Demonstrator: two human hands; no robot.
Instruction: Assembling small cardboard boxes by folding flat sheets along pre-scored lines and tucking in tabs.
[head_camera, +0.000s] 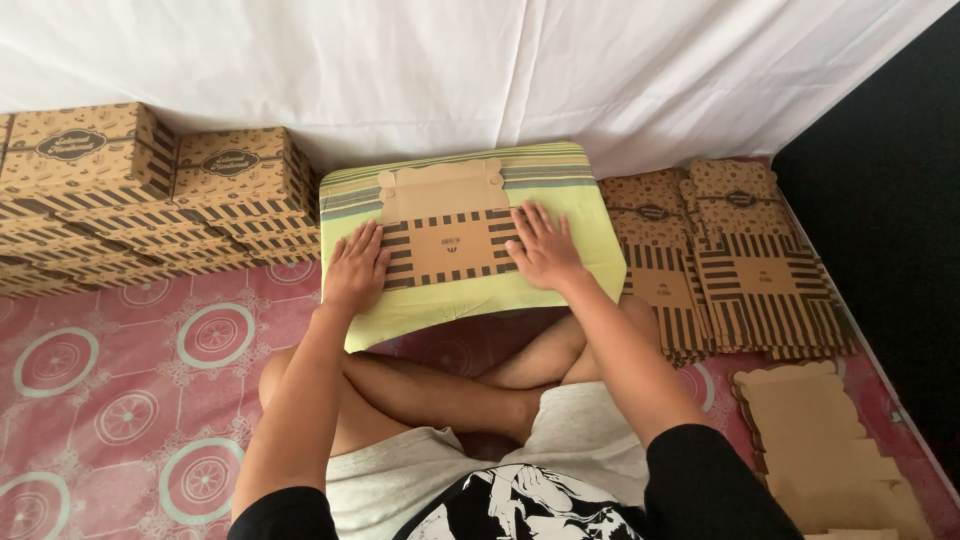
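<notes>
Head view looks down on a person sitting cross-legged on a pink patterned floor mat (120, 380), with a green-and-yellow striped cushion (560, 200) resting in front of the knees against a white cloth backdrop (500, 70). A flat brown cardboard box blank (447, 225), printed with dark stripes around a plain centre panel, lies on top of the cushion, its unprinted flap pointing toward the backdrop. The left hand (355, 268) lies flat with fingers spread on the blank's left striped edge, palm down, pressing rather than gripping. The right hand (543, 248) does the same on the right striped edge, fingers splayed and open, nothing clasped in it. To the left, against the backdrop, stand stacks of finished boxes (150, 190) in the same brown print, piled several layers high. To the right of the cushion lies a pile of printed flat blanks (740, 280), striped side up, and nearer the person, at the lower right, a second pile of plain-side-up blanks (815, 440) with scalloped edges sits on the mat.
</notes>
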